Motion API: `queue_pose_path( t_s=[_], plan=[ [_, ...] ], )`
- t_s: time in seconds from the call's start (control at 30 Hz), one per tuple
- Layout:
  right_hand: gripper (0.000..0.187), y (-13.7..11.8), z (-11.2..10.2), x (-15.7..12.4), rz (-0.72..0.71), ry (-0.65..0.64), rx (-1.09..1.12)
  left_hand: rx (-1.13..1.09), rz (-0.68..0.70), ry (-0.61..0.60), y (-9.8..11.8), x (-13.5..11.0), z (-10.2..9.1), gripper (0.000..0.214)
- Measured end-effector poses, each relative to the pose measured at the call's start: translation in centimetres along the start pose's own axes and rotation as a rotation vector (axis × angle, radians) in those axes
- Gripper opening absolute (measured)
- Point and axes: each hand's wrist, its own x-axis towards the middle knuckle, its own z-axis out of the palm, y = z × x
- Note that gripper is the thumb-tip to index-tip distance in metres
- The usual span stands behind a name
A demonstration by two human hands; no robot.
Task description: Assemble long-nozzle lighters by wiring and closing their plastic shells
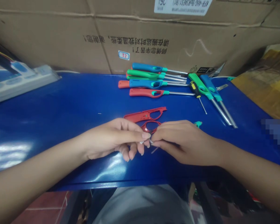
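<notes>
Over the table, my left hand (124, 137) pinches a small white-and-black lighter part (142, 142) between thumb and fingers. Close against it, my right hand (188, 141) has thumb and forefinger closed at a thin pale wire-like piece (150, 141); the fingers cover most of it. Just beyond my hands lies a red lighter handle shell (136, 116), with its inner side showing. A second red shell (151, 125) is partly hidden behind my hands. A teal nozzle piece (198, 124) shows past my right knuckles.
Several assembled gas lighters (149, 92) lie at the back, with more at right (204, 87). A black-and-yellow screwdriver (195, 89) lies between them. A power strip (23, 82) stands left; a large cardboard box (67, 37) backs the blue table (67, 115).
</notes>
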Motion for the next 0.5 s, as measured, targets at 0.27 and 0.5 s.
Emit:
queue_pose_path(
  t_s=[0.27, 0.5],
  plan=[
    [0.017, -0.31, -0.16, 0.03, 0.007, 0.024, 0.03, 0.151, 0.063, 0.045, -0.4, 0.07, 0.13, 0.032],
    [0.019, -0.37, -0.43, -0.01, 0.022, -0.006, -0.048, 0.25, 0.11, 0.071, -0.26, -0.07, 0.22, 0.031]
  ],
)
